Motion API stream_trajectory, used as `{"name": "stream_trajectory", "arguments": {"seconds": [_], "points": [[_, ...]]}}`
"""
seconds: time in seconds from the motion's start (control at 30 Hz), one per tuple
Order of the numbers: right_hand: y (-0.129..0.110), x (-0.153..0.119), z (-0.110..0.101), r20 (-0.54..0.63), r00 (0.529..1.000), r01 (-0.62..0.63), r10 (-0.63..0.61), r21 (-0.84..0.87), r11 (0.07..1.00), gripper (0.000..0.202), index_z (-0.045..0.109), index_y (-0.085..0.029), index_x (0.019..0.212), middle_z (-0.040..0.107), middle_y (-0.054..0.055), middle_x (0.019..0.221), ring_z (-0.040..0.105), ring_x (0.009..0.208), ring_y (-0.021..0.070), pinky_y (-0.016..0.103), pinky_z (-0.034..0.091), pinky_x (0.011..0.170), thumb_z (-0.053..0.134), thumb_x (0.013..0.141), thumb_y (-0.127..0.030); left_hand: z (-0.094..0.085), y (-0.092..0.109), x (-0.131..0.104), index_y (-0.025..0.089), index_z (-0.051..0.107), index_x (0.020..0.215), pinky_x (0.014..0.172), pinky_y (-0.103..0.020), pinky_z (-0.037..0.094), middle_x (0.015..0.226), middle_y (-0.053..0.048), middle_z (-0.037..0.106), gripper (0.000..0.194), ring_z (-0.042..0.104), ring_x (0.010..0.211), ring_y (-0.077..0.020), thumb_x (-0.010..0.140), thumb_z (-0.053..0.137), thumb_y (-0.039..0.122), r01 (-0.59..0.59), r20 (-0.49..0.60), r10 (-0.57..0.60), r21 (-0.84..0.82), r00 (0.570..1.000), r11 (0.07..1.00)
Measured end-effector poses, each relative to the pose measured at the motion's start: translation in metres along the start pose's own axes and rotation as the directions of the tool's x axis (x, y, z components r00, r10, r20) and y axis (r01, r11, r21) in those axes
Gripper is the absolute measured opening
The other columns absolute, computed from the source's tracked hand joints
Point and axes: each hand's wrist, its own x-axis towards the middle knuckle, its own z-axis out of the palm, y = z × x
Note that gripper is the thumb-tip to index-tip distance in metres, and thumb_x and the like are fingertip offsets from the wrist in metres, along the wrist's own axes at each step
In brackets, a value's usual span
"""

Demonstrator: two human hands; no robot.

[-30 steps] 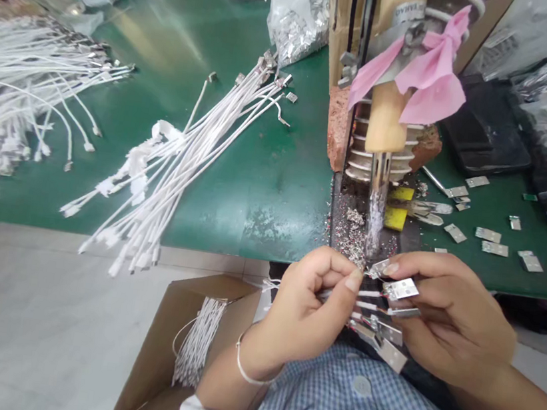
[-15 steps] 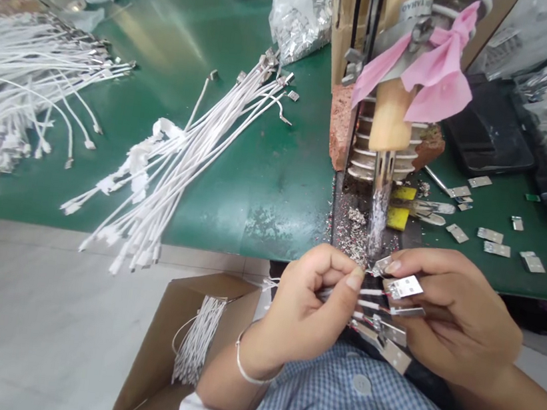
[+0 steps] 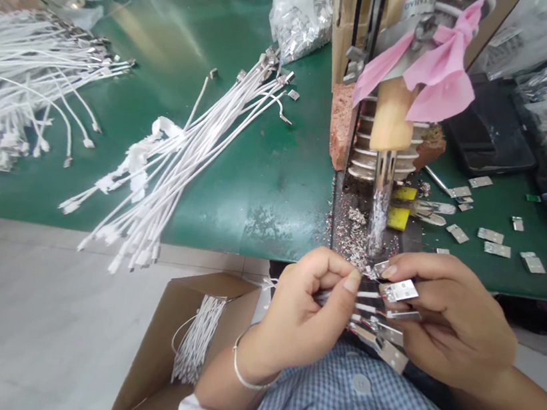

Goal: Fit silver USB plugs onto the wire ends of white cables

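Note:
My left hand [image 3: 313, 308] is closed around several white cables [image 3: 367, 295], thumb and forefinger pinched near their ends. Metal USB plugs [image 3: 401, 290] fan out from these cables toward the right. The fingers of my right hand [image 3: 454, 323] are closed on a small metal plug [image 3: 381, 268] at the top of the fan. Just above the hands, the metal tip [image 3: 380, 205] of a soldering iron with a wooden handle [image 3: 393, 116] points down over a dark plate strewn with solder crumbs.
White cable bundles [image 3: 201, 142] lie on the green table [image 3: 284, 200], with another pile [image 3: 11, 90] at far left. Loose plugs [image 3: 497, 249], yellow-handled tweezers [image 3: 397, 218] and a black tray [image 3: 494, 136] are at right. Below the edge stands a cardboard box [image 3: 154, 344] holding cables.
Both hands have shifted very slightly, the right one a little left, with the plugs moving along. A loose plug on the table behind my right hand's fingers now shows.

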Motion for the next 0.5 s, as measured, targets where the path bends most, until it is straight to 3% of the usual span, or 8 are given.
{"name": "stream_trajectory", "arguments": {"seconds": [0.5], "points": [[-0.0011,-0.0012,-0.0008,-0.005,0.999,-0.04,0.04,-0.006,0.999,0.018,0.051,-0.022,0.081,0.064,0.003,0.092,0.065,0.083,0.0115,0.023,0.057,0.068,0.055,0.081,-0.004,-0.0016,-0.0037,-0.0002,0.02,0.05,0.087,0.045,-0.018,0.035,0.058,0.004,0.055,0.015,0.047,0.048,-0.007,0.099,0.052,0.029,-0.027,0.035,0.025,0.045,0.999,0.999]]}}
